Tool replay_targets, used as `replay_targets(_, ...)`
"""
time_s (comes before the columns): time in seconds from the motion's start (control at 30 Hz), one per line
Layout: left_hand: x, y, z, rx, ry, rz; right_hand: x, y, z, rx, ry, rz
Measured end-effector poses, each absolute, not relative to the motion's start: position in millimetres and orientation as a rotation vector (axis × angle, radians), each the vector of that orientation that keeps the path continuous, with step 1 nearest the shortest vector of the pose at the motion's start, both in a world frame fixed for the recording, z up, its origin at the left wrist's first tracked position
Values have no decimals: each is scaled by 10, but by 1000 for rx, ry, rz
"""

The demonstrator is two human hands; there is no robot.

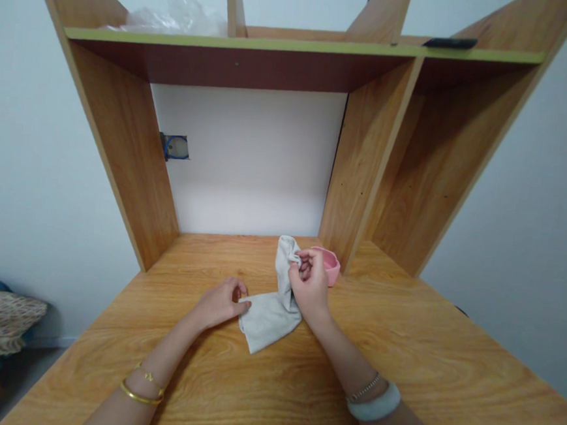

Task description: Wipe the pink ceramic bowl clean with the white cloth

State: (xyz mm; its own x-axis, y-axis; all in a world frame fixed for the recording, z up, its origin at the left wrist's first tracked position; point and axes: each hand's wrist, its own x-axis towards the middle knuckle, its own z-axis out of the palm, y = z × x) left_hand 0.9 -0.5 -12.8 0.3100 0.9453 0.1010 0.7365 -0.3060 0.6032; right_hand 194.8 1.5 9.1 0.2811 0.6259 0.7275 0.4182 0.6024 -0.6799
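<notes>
A light grey cloth piece, by its bent shape a sock (269, 317), lies partly on the wooden desktop, its narrower end standing raised at the back. My right hand (311, 285) pinches a gathered fold of this upper part between thumb and fingers. At the wide, straight-edged left end, my left hand (221, 304) rests low over the desk with curled fingers, thumb and fingertips at the sock's edge. Just behind my right hand stands a small pink container (329, 266), partly covered by the hand.
The desktop (210, 390) runs back to a white panel with an uncovered wall box (175, 147) at left. Wooden uprights (366, 160) flank it. On the shelf (277, 43) above lie a clear plastic bag (174, 17) and a dark flat object (450, 43).
</notes>
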Motion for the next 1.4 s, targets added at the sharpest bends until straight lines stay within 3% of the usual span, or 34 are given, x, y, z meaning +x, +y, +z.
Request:
replay_targets(0.3,-18,19,-102,2151,1482,620,1989,57,94,-936,-1261,218)
replay_targets(0.6,-264,139,-45,1945,1837,838,2136,240,5,-1107,-1137,152)
replay_targets(0.83,-390,102,84,1837,2329,545,2226,397,-194,-1234,-1230,248)
replay_targets(1.03,-384,86,93,1919,2389,490,2152,344,-214,-1277,-1399,187)
replay_targets(1.2,-319,54,155,2174,2015,616,2205,329,-196,-1333,-1448,63)
replay_targets(1.3,-294,20,143,2278,1563,583,2239,314,-180,-1361,-1478,-18)
replay_targets(1.4,-314,9,87,2247,1419,486,2254,301,-168,-1370,-1497,-58)
